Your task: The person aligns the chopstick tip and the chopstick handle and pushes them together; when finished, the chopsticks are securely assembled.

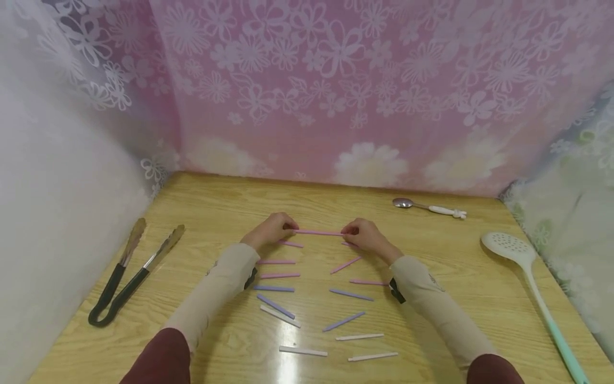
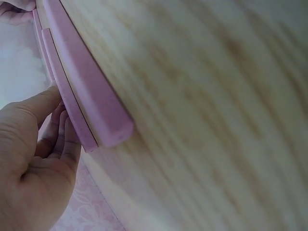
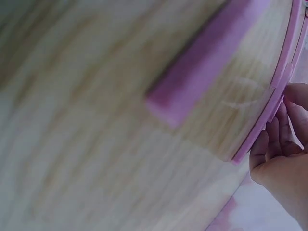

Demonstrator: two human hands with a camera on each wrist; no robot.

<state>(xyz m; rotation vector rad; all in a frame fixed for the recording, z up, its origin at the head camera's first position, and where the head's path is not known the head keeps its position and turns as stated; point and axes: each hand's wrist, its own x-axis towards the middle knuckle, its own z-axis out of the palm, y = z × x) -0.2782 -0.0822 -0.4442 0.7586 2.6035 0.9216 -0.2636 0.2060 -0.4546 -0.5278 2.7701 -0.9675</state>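
A slim pink stick lies crosswise between my two hands at the far end of the stick layout. My left hand pinches its left end between thumb and fingers, and my right hand pinches the right end. Just nearer than it, more pink sticks lie on the table, one close to each hand. In the left wrist view, thumb and fingertips of the left hand are right at the pink sticks. The right wrist view has the right hand's fingers beside a pink stick, partly hiding its far side.
Two loose columns of pink, blue and white sticks run toward me on the wooden table. Black-handled tongs lie at left. A spoon is at the back right, with a slotted skimmer along the right side.
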